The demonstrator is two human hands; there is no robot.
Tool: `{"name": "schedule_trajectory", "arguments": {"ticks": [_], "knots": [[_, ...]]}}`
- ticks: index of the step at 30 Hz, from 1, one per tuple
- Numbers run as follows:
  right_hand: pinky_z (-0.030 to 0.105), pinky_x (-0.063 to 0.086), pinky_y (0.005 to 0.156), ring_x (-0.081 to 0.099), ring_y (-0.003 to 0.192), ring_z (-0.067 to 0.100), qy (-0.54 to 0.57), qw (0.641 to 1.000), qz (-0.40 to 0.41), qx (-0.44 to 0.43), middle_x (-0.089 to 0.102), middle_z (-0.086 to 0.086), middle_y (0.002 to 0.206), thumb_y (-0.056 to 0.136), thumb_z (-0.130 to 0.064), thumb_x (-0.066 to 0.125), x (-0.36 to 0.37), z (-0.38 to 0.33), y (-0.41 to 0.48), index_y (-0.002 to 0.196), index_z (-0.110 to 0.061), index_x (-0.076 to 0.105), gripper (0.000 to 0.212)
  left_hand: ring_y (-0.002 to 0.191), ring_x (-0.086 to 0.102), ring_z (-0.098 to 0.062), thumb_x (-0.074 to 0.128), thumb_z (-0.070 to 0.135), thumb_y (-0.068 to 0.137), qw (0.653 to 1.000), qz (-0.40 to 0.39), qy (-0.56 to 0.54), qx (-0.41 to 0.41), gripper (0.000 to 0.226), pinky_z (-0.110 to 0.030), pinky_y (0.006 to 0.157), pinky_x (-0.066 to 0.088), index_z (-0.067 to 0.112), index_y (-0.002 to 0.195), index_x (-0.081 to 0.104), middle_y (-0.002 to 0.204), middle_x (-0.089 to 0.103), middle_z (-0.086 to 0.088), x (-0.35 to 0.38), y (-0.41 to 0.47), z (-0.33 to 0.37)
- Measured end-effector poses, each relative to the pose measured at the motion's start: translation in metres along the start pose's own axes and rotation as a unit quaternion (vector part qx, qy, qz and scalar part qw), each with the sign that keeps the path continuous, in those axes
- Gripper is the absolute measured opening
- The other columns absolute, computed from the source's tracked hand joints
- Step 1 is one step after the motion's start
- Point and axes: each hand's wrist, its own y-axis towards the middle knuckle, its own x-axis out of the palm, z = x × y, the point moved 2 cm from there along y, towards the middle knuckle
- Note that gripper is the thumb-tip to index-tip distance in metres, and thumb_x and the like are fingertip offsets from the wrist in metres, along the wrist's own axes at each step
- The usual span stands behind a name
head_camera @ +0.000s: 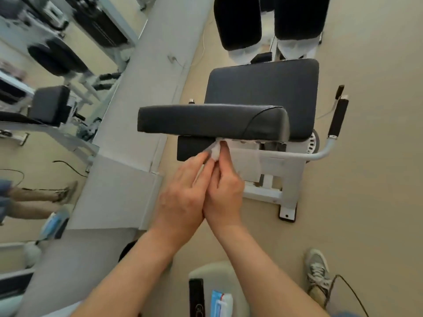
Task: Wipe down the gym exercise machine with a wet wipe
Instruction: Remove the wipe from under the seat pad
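Low between the forearms lies a blue-and-white packet point(220, 302), and a mirror point(34, 92) fills the far left. The left hand point(183, 193) and right hand point(225, 191) meet side by side, fingertips closed together on the bunched wet wipe point(215, 153). It is pressed against the white frame point(274, 161), just under the back pad point(212, 121), with the foam handle point(337, 120) at far right

"How many hands?"
"Two: the left hand point(183, 193) and the right hand point(225, 186), pinching one wet wipe point(215, 152) between them."
"Pads on the machine?"
"One seat pad point(263, 88), one back pad point(212, 121), two leg pads point(238, 21) beyond."
"Anything else?"
"One foam-gripped handle point(338, 120), one sneaker point(318, 268), one blue-and-white packet point(220, 300)."
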Motion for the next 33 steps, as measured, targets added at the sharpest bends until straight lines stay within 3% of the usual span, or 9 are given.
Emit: {"name": "schedule_trajectory", "arguments": {"ticks": [3,6,11,13,16,20,22,28,33], "knots": [[0.044,0.041,0.107,0.046,0.133,0.028,-0.083,0.995,-0.046,-0.021,0.043,0.013,0.149,0.100,-0.030,0.041,0.002,0.008,0.007,0.153,-0.011,0.022,0.059,0.123,0.045,-0.029,0.043,0.007,0.092,0.998,-0.007,0.038,0.046,0.045,-0.036,0.094,0.049,-0.003,0.135,0.050,0.136,0.052,-0.020,0.004,-0.003,-0.003],[0.044,0.030,0.116,0.027,0.145,0.030,-0.152,0.984,-0.089,-0.029,0.028,0.018,0.157,0.096,-0.017,0.054,0.001,0.022,0.020,0.150,0.000,0.024,0.064,0.110,0.045,-0.029,0.053,-0.007,0.078,0.995,-0.017,0.067,0.069,0.057,-0.033,0.073,0.054,-0.002,0.135,0.051,0.126,0.053,-0.019,0.009,0.002,-0.001],[0.041,0.028,0.116,0.019,0.147,0.027,-0.227,0.965,-0.125,0.039,0.019,0.011,0.161,0.097,-0.033,0.044,0.006,0.047,0.046,0.152,-0.004,0.020,0.066,0.051,0.025,-0.017,0.042,0.011,0.076,0.969,-0.101,0.222,0.043,0.064,-0.026,0.046,0.019,0.012,0.139,0.050,0.071,0.044,-0.003,0.005,0.025,0.003],[0.032,0.026,0.118,0.017,0.148,0.019,-0.174,0.978,-0.117,0.021,0.012,0.004,0.163,0.098,-0.037,0.044,0.004,0.042,0.038,0.155,-0.018,0.014,0.068,0.042,0.018,-0.016,0.045,0.012,0.081,0.955,-0.154,0.254,0.025,0.074,-0.025,0.043,0.016,0.016,0.153,0.025,0.060,0.035,0.001,0.002,0.033,0.006],[0.000,0.012,0.105,0.011,0.147,0.004,-0.046,0.993,-0.108,0.001,0.002,-0.009,0.164,0.100,-0.022,0.041,-0.010,0.029,0.011,0.149,-0.037,-0.005,0.069,0.051,0.038,-0.017,0.038,0.018,0.091,0.960,-0.179,0.212,0.029,0.081,-0.029,0.049,0.031,0.018,0.153,-0.014,0.069,0.051,0.001,0.004,0.033,0.007],[0.020,0.029,0.111,0.028,0.145,0.015,-0.065,0.992,-0.103,-0.009,0.018,-0.005,0.163,0.098,-0.015,0.045,-0.002,0.047,0.012,0.152,-0.039,-0.003,0.076,0.057,0.038,-0.021,0.040,0.015,0.092,0.960,-0.199,0.195,0.033,0.085,-0.032,0.054,0.035,0.021,0.150,-0.022,0.074,0.051,-0.003,0.008,0.033,0.000],[0.023,0.032,0.107,0.036,0.141,0.019,-0.078,0.990,-0.109,0.041,0.024,0.001,0.161,0.097,-0.028,0.042,0.002,0.062,0.030,0.155,-0.031,-0.001,0.072,0.060,0.037,-0.023,0.039,0.014,0.090,0.956,-0.240,0.168,0.020,0.086,-0.031,0.057,0.033,0.026,0.151,-0.020,0.076,0.050,-0.003,0.017,0.030,-0.003],[0.027,0.037,0.089,0.048,0.129,0.034,-0.158,0.969,-0.139,0.125,0.024,0.011,0.160,0.094,-0.003,0.047,0.010,0.130,0.091,0.155,-0.012,-0.006,0.081,0.064,0.037,-0.020,0.037,0.014,0.089,0.953,-0.271,0.134,0.021,0.082,-0.028,0.053,0.030,0.029,0.151,-0.015,0.071,0.029,0.002,0.053,0.035,-0.010],[0.043,0.042,0.105,0.047,0.130,0.035,-0.148,0.960,-0.151,0.183,0.038,0.014,0.152,0.094,-0.011,0.049,0.018,0.187,0.134,0.155,-0.016,0.004,0.076,0.080,0.054,-0.022,0.040,0.012,0.086,0.964,-0.240,0.111,0.022,0.081,-0.029,0.052,0.034,0.024,0.154,-0.004,0.109,0.055,-0.002,0.099,0.043,-0.014]]}}
